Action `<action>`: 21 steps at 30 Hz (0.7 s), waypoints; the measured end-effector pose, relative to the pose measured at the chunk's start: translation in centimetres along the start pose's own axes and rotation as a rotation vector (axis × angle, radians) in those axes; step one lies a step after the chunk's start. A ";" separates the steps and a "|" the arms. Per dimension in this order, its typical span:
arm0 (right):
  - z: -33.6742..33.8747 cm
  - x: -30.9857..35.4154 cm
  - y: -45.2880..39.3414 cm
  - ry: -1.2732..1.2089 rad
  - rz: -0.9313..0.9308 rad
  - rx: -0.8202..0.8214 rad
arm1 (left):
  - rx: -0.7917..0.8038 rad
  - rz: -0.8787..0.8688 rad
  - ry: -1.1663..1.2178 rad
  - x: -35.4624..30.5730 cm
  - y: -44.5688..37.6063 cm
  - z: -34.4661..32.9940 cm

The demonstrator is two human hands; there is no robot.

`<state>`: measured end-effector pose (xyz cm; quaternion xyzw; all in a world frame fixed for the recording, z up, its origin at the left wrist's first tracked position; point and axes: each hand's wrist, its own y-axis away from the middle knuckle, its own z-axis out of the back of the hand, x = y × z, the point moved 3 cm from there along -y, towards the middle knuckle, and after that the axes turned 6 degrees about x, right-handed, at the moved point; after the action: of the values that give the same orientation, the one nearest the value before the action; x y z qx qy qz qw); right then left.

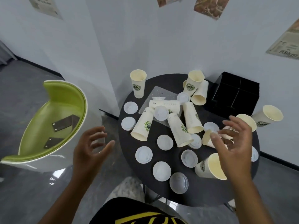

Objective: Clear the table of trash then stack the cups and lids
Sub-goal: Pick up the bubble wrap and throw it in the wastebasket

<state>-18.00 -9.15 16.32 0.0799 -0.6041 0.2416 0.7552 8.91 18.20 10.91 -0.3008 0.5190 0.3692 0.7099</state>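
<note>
Green chair left; black box behind

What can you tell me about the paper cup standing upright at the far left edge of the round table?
The upright cup is cream paper, tall and tapering toward its base, with a round green logo on the side facing the camera. Its open mouth shows a pale yellowish inside that looks empty. It stands alone at the far left rim of the dark round table, without a lid. Nothing touches it; a clear wrapper lies just to its right.

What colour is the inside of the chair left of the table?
Lime green inside the chair, seen in the head view.
</note>
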 end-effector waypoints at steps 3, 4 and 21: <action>0.9 -0.4 -0.5 0.006 -0.015 -0.032 | 0.047 -0.009 -0.061 0.3 -0.4 0.5; 1.2 -0.5 -0.3 -0.002 -0.026 -0.048 | 0.059 -0.008 -0.061 0.5 -0.6 0.5; -11.7 -4.6 -2.7 0.011 -0.261 -0.112 | 0.426 0.063 -0.011 6.4 -17.1 -4.6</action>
<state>-7.24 -7.94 9.39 0.1142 -0.5971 0.1079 0.7866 22.04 6.46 4.18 -0.1256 0.5903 0.2749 0.7484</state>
